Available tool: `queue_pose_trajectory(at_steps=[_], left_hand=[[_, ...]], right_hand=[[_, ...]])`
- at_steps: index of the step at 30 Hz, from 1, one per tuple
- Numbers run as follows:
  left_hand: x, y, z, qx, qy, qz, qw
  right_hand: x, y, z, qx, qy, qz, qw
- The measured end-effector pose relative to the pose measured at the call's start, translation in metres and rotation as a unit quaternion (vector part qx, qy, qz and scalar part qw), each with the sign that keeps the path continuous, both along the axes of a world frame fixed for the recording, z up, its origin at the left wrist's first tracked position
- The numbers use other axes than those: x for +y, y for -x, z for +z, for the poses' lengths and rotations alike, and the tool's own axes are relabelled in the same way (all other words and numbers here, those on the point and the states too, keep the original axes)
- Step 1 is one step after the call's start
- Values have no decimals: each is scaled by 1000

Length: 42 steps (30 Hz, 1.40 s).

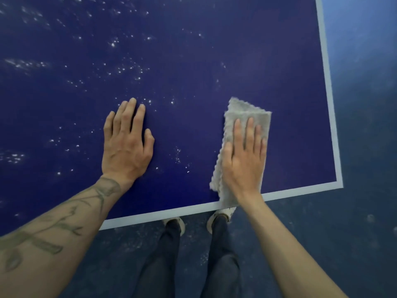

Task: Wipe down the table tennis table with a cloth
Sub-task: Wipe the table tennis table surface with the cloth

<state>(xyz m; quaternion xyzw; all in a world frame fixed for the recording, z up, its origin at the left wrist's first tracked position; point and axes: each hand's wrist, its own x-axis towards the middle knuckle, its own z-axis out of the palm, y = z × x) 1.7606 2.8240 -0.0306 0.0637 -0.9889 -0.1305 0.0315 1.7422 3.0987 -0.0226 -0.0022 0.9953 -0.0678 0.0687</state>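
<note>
The right hand (243,157) is laid flat, fingers straight and together, on a folded grey cloth (234,123), which is pressed against the table tennis table (214,61) near its near right corner. The cloth's near end overlaps the white edge line (163,214). The left hand (126,145) is rested palm-down on the bare surface to the left, fingers straight and slightly spread, nothing held; it seems to be used as a brace. White specks (116,43) are scattered over the surface to the left and far side; the area around the cloth looks cleaner.

Judgement: early in the job. Even palm pressure should be kept, strokes overlapped toward the speckled left area, and the cloth refolded when soiled.
</note>
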Motion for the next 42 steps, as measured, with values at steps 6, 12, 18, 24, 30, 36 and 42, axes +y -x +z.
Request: queue_pose_trajectory(at_steps=[6,12,18,24,30,36,42], left_hand=[[1,0,1,-2,-4,-1,1000],[-1,0,1,-14,1,-4,1000],[-1,0,1,-13,4,-6,1000],[-1,0,2,-13,3,-4,1000],[0,1,1,-13,8,3,1000],[1,3,1,-10,16,6,1000],[3,8,11,-33,21,17,999]], right_hand=[[-99,-3,0,11,32,89,995],[-25,-10,4,-9,6,114,993],[-77,42,3,17,19,10,1000],[-65,-3,4,-3,18,219,976],[-44,84,4,21,10,-8,1000],[-105,56,3,12,40,206,978],[-25,94,6,7,10,106,994]])
